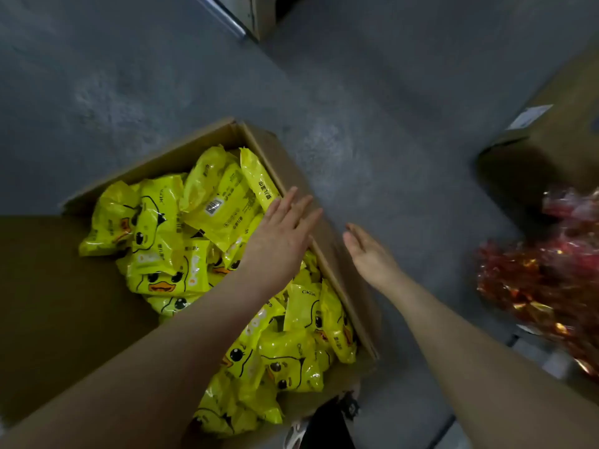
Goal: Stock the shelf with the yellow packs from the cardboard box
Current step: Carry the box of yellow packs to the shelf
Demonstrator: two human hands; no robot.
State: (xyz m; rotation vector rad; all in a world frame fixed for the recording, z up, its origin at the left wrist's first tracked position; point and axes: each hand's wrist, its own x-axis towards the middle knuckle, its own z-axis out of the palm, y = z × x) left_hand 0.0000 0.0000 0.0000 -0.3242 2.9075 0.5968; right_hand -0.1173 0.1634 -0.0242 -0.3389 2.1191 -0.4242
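Note:
An open cardboard box stands on the grey floor, filled with several yellow packs printed with a duck face. My left hand reaches across the box with straight fingers, palm down over the packs near the box's right wall, holding nothing. My right hand hovers just outside that wall, above the floor, fingers straight and empty. No shelf shows clearly in this view.
The box's left flap lies folded out. A second cardboard box stands at the right, with a heap of red and gold wrapped packs in front of it. A metal and cardboard edge shows at the top. A dark shoe is below the box.

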